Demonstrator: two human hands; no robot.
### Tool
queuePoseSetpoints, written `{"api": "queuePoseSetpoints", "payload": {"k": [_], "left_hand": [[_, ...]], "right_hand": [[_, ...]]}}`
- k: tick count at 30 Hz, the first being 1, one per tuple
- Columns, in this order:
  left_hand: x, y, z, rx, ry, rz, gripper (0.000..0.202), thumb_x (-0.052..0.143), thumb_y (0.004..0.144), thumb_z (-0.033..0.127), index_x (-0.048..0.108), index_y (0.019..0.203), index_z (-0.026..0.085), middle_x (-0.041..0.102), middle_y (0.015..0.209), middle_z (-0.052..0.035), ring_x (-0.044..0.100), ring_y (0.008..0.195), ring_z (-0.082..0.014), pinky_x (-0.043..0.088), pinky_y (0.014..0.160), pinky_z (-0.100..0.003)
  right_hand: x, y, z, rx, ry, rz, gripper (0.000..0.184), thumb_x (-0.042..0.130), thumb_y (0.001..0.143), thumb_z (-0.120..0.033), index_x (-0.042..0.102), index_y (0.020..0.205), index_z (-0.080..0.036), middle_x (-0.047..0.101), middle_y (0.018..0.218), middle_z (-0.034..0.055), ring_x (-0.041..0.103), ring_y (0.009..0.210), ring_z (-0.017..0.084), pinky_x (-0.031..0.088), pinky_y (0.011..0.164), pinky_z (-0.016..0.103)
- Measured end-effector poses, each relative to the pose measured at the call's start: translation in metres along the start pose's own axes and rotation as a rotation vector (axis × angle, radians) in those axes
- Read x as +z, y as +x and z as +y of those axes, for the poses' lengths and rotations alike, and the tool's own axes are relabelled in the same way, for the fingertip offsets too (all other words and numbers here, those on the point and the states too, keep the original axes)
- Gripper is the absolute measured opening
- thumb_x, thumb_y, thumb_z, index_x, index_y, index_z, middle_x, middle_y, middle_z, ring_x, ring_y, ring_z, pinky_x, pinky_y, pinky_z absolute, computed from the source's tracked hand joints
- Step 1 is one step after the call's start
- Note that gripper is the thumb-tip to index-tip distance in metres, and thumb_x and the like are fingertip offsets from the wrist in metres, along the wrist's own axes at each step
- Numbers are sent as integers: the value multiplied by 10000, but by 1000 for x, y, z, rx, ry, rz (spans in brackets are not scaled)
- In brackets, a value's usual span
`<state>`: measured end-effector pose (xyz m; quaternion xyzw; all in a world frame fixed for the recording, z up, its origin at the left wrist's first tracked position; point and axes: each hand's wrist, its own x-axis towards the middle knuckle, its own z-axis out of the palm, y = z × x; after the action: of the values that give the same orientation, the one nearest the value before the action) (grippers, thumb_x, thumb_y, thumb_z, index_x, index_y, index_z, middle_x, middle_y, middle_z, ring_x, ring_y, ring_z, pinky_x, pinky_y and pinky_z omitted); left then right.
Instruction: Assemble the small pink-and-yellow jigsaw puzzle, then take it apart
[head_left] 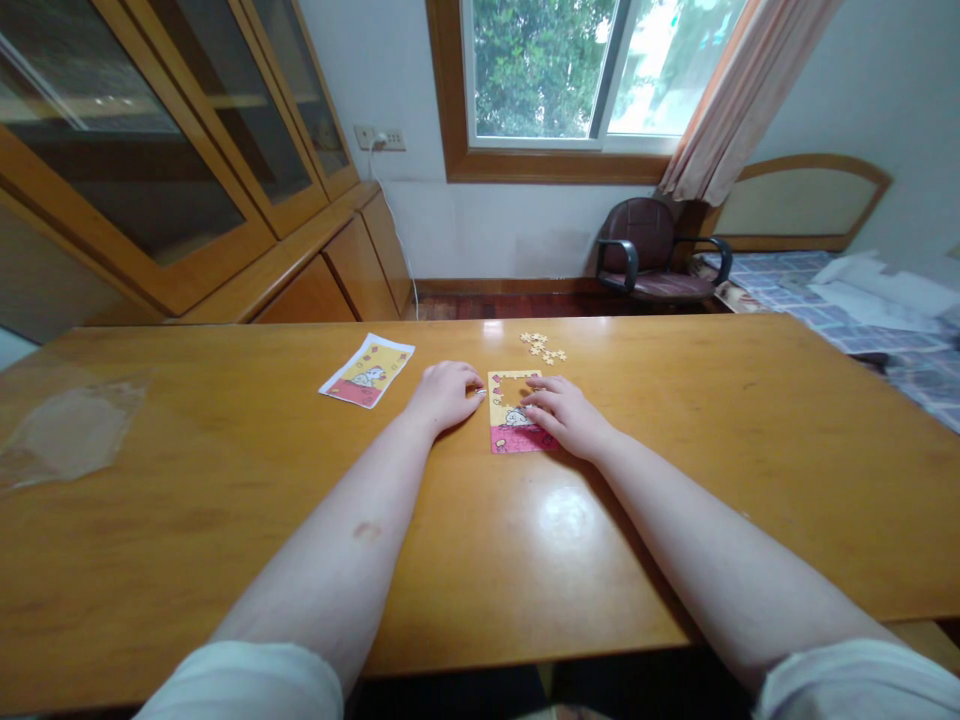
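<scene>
A partly assembled jigsaw puzzle [514, 438] lies on the table, yellow above and pink below, with a white cartoon animal in it. Bare wood shows through a gap in its upper middle. My right hand [568, 415] rests over the puzzle's right side with fingers stretched out and apart, hiding part of it. Just left of the puzzle, my left hand [448, 393] has its fingers curled together. A small pale bit at those fingertips looks like a puzzle piece [481, 390]. Several loose puzzle pieces [538, 347] lie face down beyond the puzzle.
A reference picture [360, 385] on paper lies left of my left hand. Clear plastic wrapping [71, 430] is at the table's left end. Past the wooden table [465, 560] are a cabinet [300, 270], an office chair [645, 245] and a bed [795, 290].
</scene>
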<state>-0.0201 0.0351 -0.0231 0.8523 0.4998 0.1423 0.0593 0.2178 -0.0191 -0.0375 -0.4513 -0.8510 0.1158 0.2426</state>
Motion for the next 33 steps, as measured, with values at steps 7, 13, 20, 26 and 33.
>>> {"api": "queuePoseSetpoints", "payload": {"k": [7,13,20,26,33], "left_hand": [[0,2,-1,-23,-31,18,175,602,766,358,693,840,230,711,913,-36,620,896,-233,472,839,-378],[1,2,1,-37,-246,-13,188,593,802,376,698,859,231,722,842,-22,640,788,-196,499,734,-321],[9,0,7,105,-462,-206,233,571,832,355,704,986,241,735,913,-2,664,834,-167,504,802,-291],[8,2,7,209,-322,-152,222,602,815,354,702,974,237,720,893,-19,642,851,-181,486,824,-311],[9,3,5,216,-216,-51,244,499,885,331,680,1023,244,676,1106,-40,576,1050,-211,409,984,-386]], "right_hand": [[-2,-1,-1,19,8,-5,361,427,959,-406,704,1024,-184,586,1255,139,500,1191,266,370,1026,465],[-2,0,-2,12,-6,4,334,452,951,-402,698,1036,-193,608,1229,132,516,1180,257,367,1027,461],[-2,3,-4,-48,-9,-6,289,484,944,-364,703,999,-182,674,1108,106,562,1099,234,380,993,426],[-4,2,-8,-47,-28,-41,295,487,942,-382,710,1007,-201,665,1127,93,540,1118,237,349,1025,455],[-8,-2,-29,-102,-146,-138,441,547,857,-576,656,1181,-298,613,1228,70,448,1207,292,124,1122,591]]}}
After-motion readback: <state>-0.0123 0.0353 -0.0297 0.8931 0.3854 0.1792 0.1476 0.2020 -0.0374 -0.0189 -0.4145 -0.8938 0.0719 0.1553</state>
